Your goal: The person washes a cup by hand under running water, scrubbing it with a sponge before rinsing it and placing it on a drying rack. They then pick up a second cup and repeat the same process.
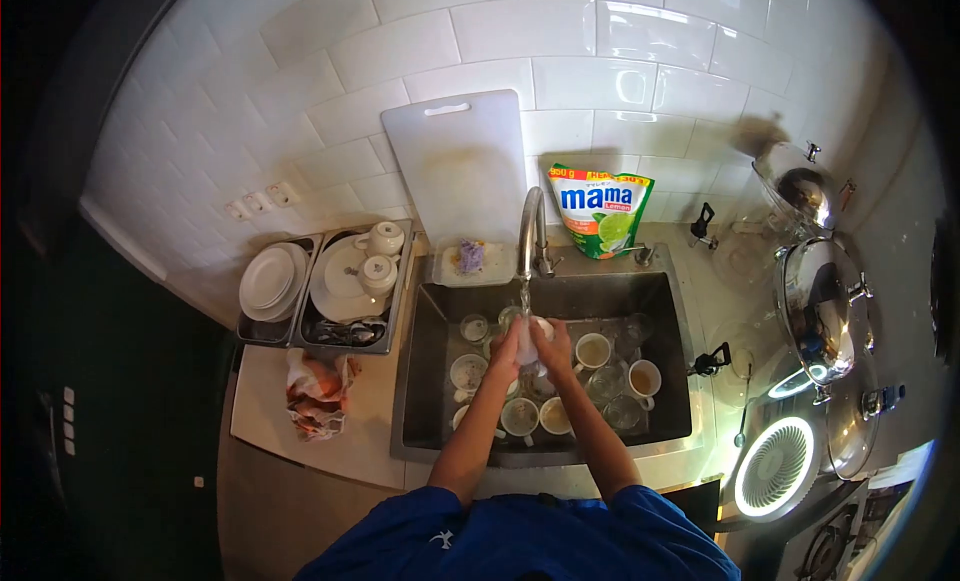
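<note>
Under the running faucet, my left hand and my right hand hold a white cup between them. Fingers of both hands are closed round it. Below and around them in the dark sink stand several white cups, one with brown liquid at the right, another near my right hand. Several clear glasses lie among them. Part of the sink's contents is hidden by my hands and forearms.
Metal trays with plates, cups and cutlery stand left. A crumpled bag lies in front. A cutting board, purple sponge and soap pouch are behind; shiny lidded pots and a round fan are right.
</note>
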{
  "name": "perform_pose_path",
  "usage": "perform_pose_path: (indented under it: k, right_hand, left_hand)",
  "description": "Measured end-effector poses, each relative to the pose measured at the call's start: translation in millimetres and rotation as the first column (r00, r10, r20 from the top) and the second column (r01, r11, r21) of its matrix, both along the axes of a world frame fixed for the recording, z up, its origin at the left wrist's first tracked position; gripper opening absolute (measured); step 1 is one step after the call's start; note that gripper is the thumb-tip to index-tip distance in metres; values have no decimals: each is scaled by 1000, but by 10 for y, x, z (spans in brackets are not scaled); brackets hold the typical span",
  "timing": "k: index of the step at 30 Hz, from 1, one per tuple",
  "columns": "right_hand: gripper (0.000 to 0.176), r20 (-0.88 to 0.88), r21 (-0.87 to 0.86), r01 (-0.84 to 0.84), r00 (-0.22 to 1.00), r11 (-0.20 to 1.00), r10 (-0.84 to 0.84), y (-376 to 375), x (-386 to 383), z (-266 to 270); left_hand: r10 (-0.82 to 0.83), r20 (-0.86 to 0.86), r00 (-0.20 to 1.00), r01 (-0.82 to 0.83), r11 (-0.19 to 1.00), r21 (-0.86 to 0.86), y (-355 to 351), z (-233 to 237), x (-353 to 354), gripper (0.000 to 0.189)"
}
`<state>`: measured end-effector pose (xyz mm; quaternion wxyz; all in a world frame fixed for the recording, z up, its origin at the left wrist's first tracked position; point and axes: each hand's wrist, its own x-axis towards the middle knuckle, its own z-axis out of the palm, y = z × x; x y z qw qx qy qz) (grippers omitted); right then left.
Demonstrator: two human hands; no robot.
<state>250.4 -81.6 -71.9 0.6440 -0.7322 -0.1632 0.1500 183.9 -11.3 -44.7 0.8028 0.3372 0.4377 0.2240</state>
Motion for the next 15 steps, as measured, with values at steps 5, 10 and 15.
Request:
perform_pose_path:
  k: [5, 10, 15]
  right_hand:
    - [46, -232, 127, -145, 957, 981, 172, -44, -56, 161]
    - [47, -688, 520, -97, 540, 849, 484, -177, -9, 284]
    - [50, -672, 600, -118, 463, 791, 578, -237, 30, 249]
  left_hand:
    - [-280, 67, 958, 241, 908, 342, 18, -353, 43, 27]
    - [-445, -378, 812, 566, 439, 698, -24, 69, 48, 25]
    - [-665, -496, 559, 626, -54, 778, 180, 137, 11, 26]
